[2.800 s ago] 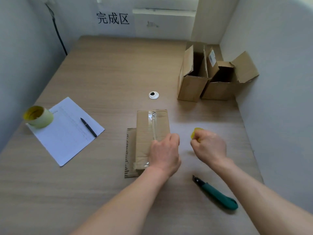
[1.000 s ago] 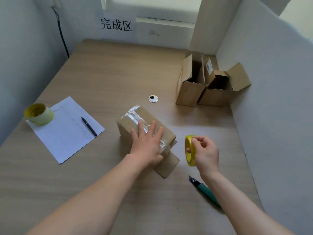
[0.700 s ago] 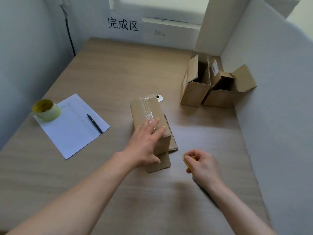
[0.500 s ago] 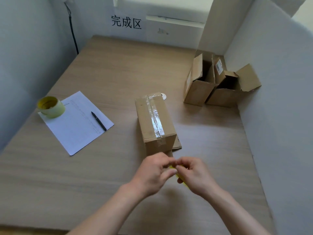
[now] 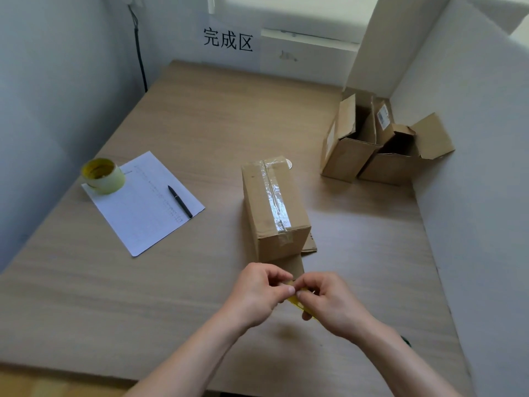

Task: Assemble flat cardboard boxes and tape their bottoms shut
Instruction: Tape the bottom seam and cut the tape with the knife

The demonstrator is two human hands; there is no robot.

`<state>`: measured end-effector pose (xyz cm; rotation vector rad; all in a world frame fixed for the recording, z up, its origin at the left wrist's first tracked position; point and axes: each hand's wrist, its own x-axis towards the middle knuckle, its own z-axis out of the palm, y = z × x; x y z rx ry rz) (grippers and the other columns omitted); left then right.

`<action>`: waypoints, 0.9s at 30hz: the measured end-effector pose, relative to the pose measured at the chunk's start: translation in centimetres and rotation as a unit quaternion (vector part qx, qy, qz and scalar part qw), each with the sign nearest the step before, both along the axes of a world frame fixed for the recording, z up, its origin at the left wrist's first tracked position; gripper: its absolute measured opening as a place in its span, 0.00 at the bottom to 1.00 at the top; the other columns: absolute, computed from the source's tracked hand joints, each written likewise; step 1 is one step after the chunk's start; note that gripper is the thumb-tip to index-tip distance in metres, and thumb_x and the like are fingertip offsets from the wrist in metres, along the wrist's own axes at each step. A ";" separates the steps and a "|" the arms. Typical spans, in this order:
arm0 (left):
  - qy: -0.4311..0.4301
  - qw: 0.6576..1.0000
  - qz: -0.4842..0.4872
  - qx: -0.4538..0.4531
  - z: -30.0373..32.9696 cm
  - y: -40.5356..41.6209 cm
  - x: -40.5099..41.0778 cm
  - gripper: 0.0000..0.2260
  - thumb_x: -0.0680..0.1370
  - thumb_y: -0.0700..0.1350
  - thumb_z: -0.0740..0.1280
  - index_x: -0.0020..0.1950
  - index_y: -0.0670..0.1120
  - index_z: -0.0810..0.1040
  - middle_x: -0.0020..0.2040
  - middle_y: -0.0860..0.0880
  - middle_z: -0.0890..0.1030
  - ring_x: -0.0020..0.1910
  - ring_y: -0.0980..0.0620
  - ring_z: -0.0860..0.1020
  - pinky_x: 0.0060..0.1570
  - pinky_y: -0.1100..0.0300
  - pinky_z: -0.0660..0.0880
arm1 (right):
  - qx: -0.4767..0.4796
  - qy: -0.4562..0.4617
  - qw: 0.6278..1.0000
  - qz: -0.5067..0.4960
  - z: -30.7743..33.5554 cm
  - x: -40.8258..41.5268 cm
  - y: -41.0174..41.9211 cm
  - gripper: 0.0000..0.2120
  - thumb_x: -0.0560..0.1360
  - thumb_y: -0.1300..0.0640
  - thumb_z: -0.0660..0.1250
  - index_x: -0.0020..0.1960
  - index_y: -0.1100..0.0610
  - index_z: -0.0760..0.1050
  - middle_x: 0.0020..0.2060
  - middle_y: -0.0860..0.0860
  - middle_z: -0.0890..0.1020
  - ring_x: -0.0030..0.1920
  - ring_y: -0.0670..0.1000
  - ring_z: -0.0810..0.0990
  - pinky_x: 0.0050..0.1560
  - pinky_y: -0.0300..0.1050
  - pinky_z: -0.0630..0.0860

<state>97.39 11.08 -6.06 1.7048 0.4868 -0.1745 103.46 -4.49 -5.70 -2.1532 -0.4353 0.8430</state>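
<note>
A: How would that cardboard box (image 5: 274,207) handle?

B: Light and hollow, I'd judge, with stiff walls that would dent under a hard squeeze. The shiny tape strip (image 5: 275,196) along its top seam looks slick, so I'd take hold of the two long bare side walls, not the tape.

A: Where is it now?

B: Near the middle of the table (image 5: 200,124), standing taped side up, with its loose flaps splayed on the surface at the near end. No hand touches it; it sits just beyond both hands.

A: And the hands?

B: The left hand (image 5: 257,293) and right hand (image 5: 329,302) meet at the near edge, fingers curled. Both pinch the yellow tape roll (image 5: 297,302), which is mostly hidden between them; they seem to be picking at its free end.

A: Anything else about?

B: Two open boxes (image 5: 372,150) far right, a spare tape roll (image 5: 103,176) on a sheet of paper (image 5: 143,210) at left, with a pen (image 5: 179,201).
</note>
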 end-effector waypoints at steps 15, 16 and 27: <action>-0.107 0.982 0.151 -0.045 0.6 1.3 0.5 0.08 0.73 0.33 0.72 0.36 0.43 0.82 0.27 0.53 0.77 0.27 0.58 0.73 0.29 0.68 0.69 | 0.186 0.306 0.934 0.011 3.9 4.2 -4.1 0.37 0.67 0.57 0.74 0.74 0.48 0.67 0.40 0.65 0.82 0.39 0.58 0.81 0.40 0.46 0.79; -0.113 0.979 0.169 -0.033 0.4 1.5 0.5 0.08 0.73 0.34 0.72 0.36 0.44 0.82 0.27 0.53 0.77 0.28 0.58 0.72 0.30 0.68 0.69 | 0.135 0.255 0.957 0.038 4.4 4.8 -4.5 0.34 0.69 0.56 0.73 0.73 0.44 0.68 0.41 0.62 0.83 0.40 0.57 0.82 0.41 0.47 0.80; -0.112 0.936 0.329 0.052 -3.1 2.0 3.4 0.09 0.74 0.39 0.73 0.35 0.51 0.81 0.30 0.56 0.81 0.31 0.59 0.75 0.35 0.68 0.72 | -0.240 -0.404 0.862 0.193 2.8 12.3 -0.6 0.27 0.77 0.34 0.60 0.74 0.33 0.58 0.49 0.51 0.84 0.50 0.57 0.80 0.37 0.46 0.64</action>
